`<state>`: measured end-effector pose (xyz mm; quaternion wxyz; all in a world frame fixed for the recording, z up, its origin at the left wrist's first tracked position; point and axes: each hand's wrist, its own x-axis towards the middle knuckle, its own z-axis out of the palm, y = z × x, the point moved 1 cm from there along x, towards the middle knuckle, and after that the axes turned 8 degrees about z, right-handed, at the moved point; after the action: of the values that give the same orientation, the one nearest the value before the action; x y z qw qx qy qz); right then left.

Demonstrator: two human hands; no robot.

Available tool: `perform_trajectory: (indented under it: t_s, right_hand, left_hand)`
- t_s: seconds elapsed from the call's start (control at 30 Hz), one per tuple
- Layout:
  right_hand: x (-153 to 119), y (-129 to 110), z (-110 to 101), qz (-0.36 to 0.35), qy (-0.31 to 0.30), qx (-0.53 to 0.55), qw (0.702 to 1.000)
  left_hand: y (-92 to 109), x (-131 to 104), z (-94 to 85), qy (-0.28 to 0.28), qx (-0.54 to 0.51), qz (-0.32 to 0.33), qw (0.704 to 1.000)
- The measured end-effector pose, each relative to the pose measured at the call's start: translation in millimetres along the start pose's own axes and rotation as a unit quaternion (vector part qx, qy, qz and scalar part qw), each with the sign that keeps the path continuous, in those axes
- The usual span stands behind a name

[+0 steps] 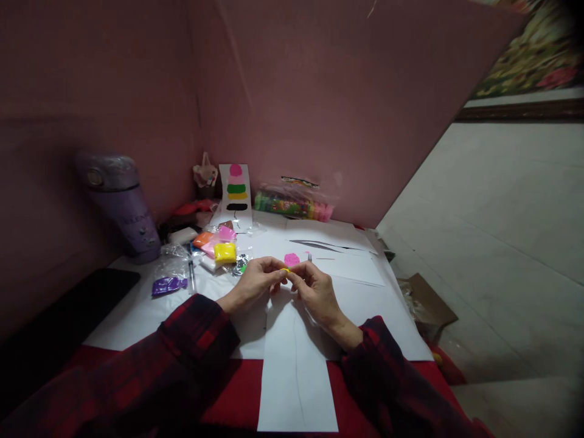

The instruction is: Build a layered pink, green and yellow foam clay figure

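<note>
Between the fingertips of my left hand point(259, 281) and my right hand point(316, 293), a small piece of yellow modelling clay point(286, 270) is pinched. Both hands are closed on it, just above a long white paper strip point(296, 365) with a thin drawn line. Right behind my fingers a textured pink clay round point(292, 260) lies on the paper. A small fork point(309, 257) shows its tines beside it, its handle hidden by my right hand. Farther back, a sample card point(236, 201) with pink, green, yellow and black patches leans on the wall.
Clay packets, among them a yellow one point(225, 253) and a purple one point(169, 286), lie to the left near a pen point(191, 278). A purple bottle point(125, 207) stands at far left. A bag of coloured clay sticks point(294, 205) rests against the wall. White sheets point(387, 322) cover the red table.
</note>
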<state>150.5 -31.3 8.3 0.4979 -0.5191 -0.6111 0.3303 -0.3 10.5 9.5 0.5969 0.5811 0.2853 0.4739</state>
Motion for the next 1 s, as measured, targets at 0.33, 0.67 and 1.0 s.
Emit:
perform_trajectory:
  t_s: [0.33,0.67,1.0]
  right_hand:
    - [-1.3,-3.7,0.0,-0.012,0.001,-0.028,1.0]
    - [-1.0,-3.0,0.6,-0.022,-0.002,-0.045,0.999]
    - [-1.7,-4.9,0.5,-0.038,-0.01,-0.053,0.998]
  left_hand:
    - [1.9,0.3,2.0,-0.007,0.002,-0.005,1.0]
    - [0.1,0.0,0.6,-0.002,0.004,0.002,1.0]
    - [1.9,0.3,1.2,0.01,0.008,0.01,1.0]
